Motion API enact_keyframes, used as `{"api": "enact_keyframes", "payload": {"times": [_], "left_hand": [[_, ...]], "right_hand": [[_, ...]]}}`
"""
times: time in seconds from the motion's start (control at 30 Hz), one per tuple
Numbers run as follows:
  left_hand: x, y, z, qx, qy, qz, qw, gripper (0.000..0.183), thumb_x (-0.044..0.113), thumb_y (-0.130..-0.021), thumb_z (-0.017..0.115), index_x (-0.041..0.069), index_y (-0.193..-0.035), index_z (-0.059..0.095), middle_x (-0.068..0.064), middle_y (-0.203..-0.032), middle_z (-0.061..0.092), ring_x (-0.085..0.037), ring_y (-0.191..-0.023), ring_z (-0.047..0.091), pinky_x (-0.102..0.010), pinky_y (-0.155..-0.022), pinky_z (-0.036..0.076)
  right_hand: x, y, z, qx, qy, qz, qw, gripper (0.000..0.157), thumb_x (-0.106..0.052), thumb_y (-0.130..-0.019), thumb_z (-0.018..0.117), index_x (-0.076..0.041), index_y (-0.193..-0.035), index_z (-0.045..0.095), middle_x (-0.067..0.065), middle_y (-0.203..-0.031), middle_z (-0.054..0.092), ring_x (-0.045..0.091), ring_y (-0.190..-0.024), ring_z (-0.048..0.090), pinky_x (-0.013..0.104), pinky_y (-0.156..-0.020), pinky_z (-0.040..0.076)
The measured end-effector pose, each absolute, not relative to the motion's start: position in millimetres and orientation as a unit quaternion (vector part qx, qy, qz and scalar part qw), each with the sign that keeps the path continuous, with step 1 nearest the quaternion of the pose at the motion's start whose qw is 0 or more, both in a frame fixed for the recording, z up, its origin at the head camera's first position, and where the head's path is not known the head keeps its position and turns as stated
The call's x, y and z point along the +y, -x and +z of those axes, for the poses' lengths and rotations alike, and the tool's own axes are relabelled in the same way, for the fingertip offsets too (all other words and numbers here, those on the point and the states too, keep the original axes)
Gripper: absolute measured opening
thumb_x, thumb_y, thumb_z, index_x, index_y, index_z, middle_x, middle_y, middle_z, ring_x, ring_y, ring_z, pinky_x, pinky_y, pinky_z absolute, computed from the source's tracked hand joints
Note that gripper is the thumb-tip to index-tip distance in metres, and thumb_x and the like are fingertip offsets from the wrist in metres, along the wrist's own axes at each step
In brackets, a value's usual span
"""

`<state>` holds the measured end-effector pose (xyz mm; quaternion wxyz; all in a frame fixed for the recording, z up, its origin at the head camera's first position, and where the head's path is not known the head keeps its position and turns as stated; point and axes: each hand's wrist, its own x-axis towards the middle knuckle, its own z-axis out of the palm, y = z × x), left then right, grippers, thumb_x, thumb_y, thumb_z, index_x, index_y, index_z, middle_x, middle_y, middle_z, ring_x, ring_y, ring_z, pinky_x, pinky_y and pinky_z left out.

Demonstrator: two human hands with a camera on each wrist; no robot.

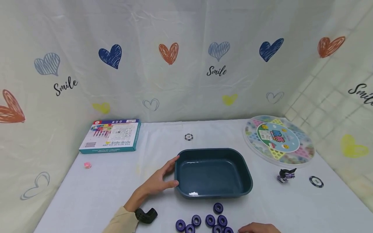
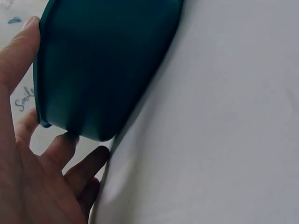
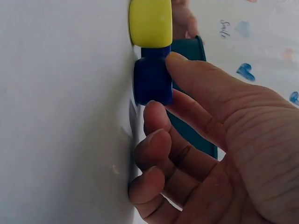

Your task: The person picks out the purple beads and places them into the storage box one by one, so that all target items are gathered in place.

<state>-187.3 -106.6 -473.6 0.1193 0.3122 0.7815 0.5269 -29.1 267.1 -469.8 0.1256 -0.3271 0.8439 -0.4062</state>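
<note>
A deep teal rectangular tray (image 1: 214,178) sits on the table in the middle of the head view. My left hand (image 1: 161,178) touches its left side, thumb at the near corner and forefinger at the far one, fingers spread. In the left wrist view, the left hand's fingertips are right at the wall of the tray (image 2: 107,60). At the bottom edge of the head view, my right hand (image 1: 259,227) shows only in part. In the right wrist view, its thumb and fingers pinch a dark blue ring-shaped bead (image 3: 152,81), low by the tabletop. A yellow bead (image 3: 151,22) stands right beyond it.
Several dark purple ring beads (image 1: 210,220) lie in front of the tray. A boxed game (image 1: 109,137) and a small pink piece (image 1: 87,165) are at left. To the right are a round game board (image 1: 279,140), a small figurine (image 1: 286,175) and a chip (image 1: 316,182). Another chip (image 1: 188,137) lies behind the tray.
</note>
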Motion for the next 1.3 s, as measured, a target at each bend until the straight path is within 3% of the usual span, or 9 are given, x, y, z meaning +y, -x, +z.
{"api": "enact_keyframes", "payload": {"times": [0.27, 0.5, 0.63, 0.9, 1.03, 1.13, 1.3], "left_hand": [[-104, 175, -449, 0.781, -0.306, 0.531, 0.119, 0.079, 0.020, -0.081, 0.067, 0.016, -0.144, 0.020, -0.009, -0.143, 0.030, -0.021, -0.128, 0.032, -0.051, -0.102, 0.022], [-105, 176, -454, 0.785, -0.300, 0.532, 0.108, 0.078, 0.018, -0.082, 0.067, 0.018, -0.144, 0.021, -0.008, -0.142, 0.031, -0.019, -0.129, 0.031, -0.053, -0.101, 0.022], [-101, 177, -457, 0.789, -0.300, 0.528, 0.095, 0.077, 0.021, -0.082, 0.067, 0.019, -0.144, 0.021, -0.007, -0.142, 0.033, -0.018, -0.128, 0.032, -0.053, -0.101, 0.023], [-97, 176, -457, 0.793, -0.309, 0.519, 0.078, 0.075, 0.023, -0.083, 0.065, 0.018, -0.144, 0.022, -0.009, -0.141, 0.034, -0.017, -0.127, 0.034, -0.046, -0.102, 0.027], [-96, 175, -456, 0.787, -0.320, 0.522, 0.071, 0.074, 0.019, -0.082, 0.066, 0.013, -0.143, 0.024, -0.009, -0.141, 0.034, -0.018, -0.128, 0.033, -0.044, -0.102, 0.027], [-95, 174, -456, 0.786, -0.321, 0.524, 0.070, 0.073, 0.018, -0.081, 0.067, 0.012, -0.141, 0.026, -0.010, -0.142, 0.033, -0.018, -0.128, 0.033, -0.044, -0.102, 0.028], [-96, 174, -456, 0.787, -0.322, 0.523, 0.062, 0.072, 0.017, -0.081, 0.067, 0.012, -0.141, 0.027, -0.010, -0.142, 0.034, -0.020, -0.128, 0.033, -0.046, -0.101, 0.028]], "right_hand": [[294, 30, -468, 0.854, 0.224, -0.415, 0.220, 0.029, -0.018, -0.086, 0.060, -0.014, -0.115, 0.056, -0.018, -0.076, 0.051, -0.003, -0.062, 0.046, 0.020, -0.053, 0.040], [315, 28, -469, 0.883, 0.067, -0.398, 0.240, 0.050, -0.032, -0.086, 0.059, 0.005, -0.118, 0.050, -0.003, -0.071, 0.051, 0.006, -0.059, 0.049, 0.021, -0.053, 0.040], [326, 31, -472, 0.866, -0.002, -0.430, 0.256, 0.063, -0.039, -0.084, 0.059, 0.008, -0.123, 0.045, 0.004, -0.072, 0.054, 0.016, -0.060, 0.053, 0.023, -0.056, 0.044], [325, 37, -462, 0.864, 0.008, -0.430, 0.263, 0.062, -0.037, -0.082, 0.062, 0.007, -0.121, 0.047, 0.005, -0.072, 0.052, 0.016, -0.061, 0.052, 0.023, -0.054, 0.041], [318, 48, -436, 0.896, -0.018, -0.375, 0.237, 0.059, -0.039, -0.082, 0.061, 0.002, -0.123, 0.049, 0.003, -0.073, 0.050, 0.014, -0.062, 0.048, 0.024, -0.053, 0.040], [308, 63, -408, 0.926, -0.019, -0.331, 0.182, 0.054, -0.041, -0.082, 0.062, -0.005, -0.121, 0.052, 0.001, -0.073, 0.049, 0.011, -0.062, 0.046, 0.023, -0.051, 0.038], [284, 97, -374, 0.944, 0.092, -0.309, 0.067, 0.040, -0.038, -0.083, 0.062, -0.012, -0.113, 0.058, -0.005, -0.069, 0.053, 0.007, -0.055, 0.046, 0.022, -0.046, 0.038]]}}
